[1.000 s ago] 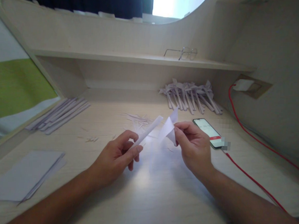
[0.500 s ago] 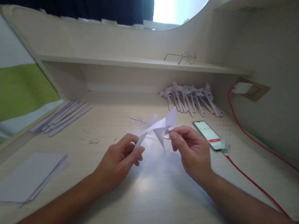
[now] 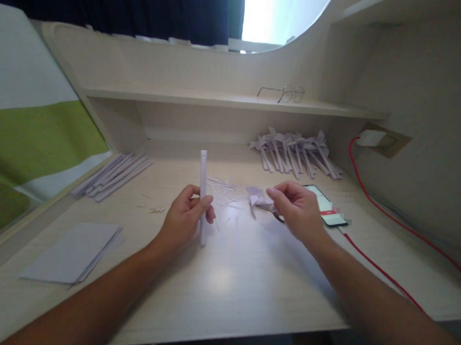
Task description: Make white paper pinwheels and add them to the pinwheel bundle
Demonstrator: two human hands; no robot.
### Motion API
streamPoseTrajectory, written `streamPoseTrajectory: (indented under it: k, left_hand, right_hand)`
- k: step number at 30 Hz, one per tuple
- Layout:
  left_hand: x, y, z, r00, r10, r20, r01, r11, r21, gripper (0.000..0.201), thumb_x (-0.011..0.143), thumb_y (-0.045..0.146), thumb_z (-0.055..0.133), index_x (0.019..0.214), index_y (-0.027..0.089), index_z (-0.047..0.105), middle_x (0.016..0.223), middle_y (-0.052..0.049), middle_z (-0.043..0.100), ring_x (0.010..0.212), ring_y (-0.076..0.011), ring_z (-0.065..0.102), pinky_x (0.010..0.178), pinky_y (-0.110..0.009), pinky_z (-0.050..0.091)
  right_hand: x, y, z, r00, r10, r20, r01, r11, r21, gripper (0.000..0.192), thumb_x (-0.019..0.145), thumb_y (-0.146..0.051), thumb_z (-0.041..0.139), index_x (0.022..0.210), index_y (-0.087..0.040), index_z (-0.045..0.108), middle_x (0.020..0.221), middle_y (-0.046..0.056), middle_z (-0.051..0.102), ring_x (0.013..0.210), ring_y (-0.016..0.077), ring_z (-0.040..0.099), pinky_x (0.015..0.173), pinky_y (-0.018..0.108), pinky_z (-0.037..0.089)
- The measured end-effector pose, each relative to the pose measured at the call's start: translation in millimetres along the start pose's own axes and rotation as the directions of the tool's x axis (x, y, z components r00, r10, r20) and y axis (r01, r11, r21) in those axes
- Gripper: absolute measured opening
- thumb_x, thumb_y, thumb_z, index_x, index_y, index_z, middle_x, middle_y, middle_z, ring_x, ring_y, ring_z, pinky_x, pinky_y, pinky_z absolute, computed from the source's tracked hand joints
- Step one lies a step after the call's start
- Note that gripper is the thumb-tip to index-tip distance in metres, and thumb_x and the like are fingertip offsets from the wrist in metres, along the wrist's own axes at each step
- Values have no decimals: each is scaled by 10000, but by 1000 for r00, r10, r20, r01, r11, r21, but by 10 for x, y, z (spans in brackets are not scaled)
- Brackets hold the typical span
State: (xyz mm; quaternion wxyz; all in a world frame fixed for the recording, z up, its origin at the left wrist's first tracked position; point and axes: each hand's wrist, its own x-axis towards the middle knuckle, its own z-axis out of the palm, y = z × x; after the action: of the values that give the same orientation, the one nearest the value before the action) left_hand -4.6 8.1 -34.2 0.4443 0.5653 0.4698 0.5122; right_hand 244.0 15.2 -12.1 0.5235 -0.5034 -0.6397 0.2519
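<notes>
My left hand (image 3: 189, 211) is closed around a white rolled paper tube (image 3: 203, 173), which stands nearly upright above the desk. A small slit or mark shows near the tube's top end. My right hand (image 3: 296, 205) hovers to the right with thumb and forefinger pinched together; whatever is between them is too small to make out. Just left of those fingertips, a folded white paper pinwheel (image 3: 254, 195) lies by a pair of scissors (image 3: 267, 208), whose handles are partly behind my right hand. Thin sticks or paper slivers (image 3: 225, 190) are scattered behind the tube.
Finished-looking paper pinwheels on sticks (image 3: 294, 150) lie in a row at the back right. Several paper tubes (image 3: 115, 176) and a paper stack (image 3: 73, 251) are on the left. A phone (image 3: 331, 212) with a red cable (image 3: 380, 270) lies right; glasses (image 3: 290, 94) rest on the shelf.
The pinwheel that was between my hands now lies by the scissors. My left hand now holds the paper tube upright, and my right hand has come away from the pinwheel. The view has shifted slightly.
</notes>
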Motion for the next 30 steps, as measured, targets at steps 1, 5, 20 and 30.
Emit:
streamPoseTrajectory:
  k: [1,5,20,30]
  left_hand:
    - [9,-16,-6,1000,-4,10,4,1000,3,254,909,418,653,901,224,490,590,52,659,525,-144,599,541,-253,452]
    - [24,-69,5,999,3,40,-4,999,46,220,925,399,652,955,221,526,559,74,619,467,-119,547,498,-228,422]
    - [6,-57,19,997,18,79,-28,991,131,161,930,354,632,948,202,579,538,72,582,459,-113,525,482,-220,388]
    - [-46,-43,5,997,47,60,-57,982,179,157,960,371,613,948,215,596,668,66,542,562,-115,464,545,-232,360]
  right_hand:
    - [72,31,-60,1000,-6,-19,6,999,-47,317,891,-442,681,703,-193,630,581,-32,555,540,128,478,544,272,370]
    - [336,178,-208,994,19,111,26,921,-389,209,901,-347,620,898,-173,736,812,45,730,726,178,630,668,294,446]
    - [593,413,55,949,252,190,-60,736,-674,144,756,-303,722,657,-198,708,711,100,721,691,223,597,634,323,318]
    - [440,248,-67,958,184,218,-172,982,-73,372,831,-553,648,775,-186,672,717,16,653,644,149,577,639,286,453]
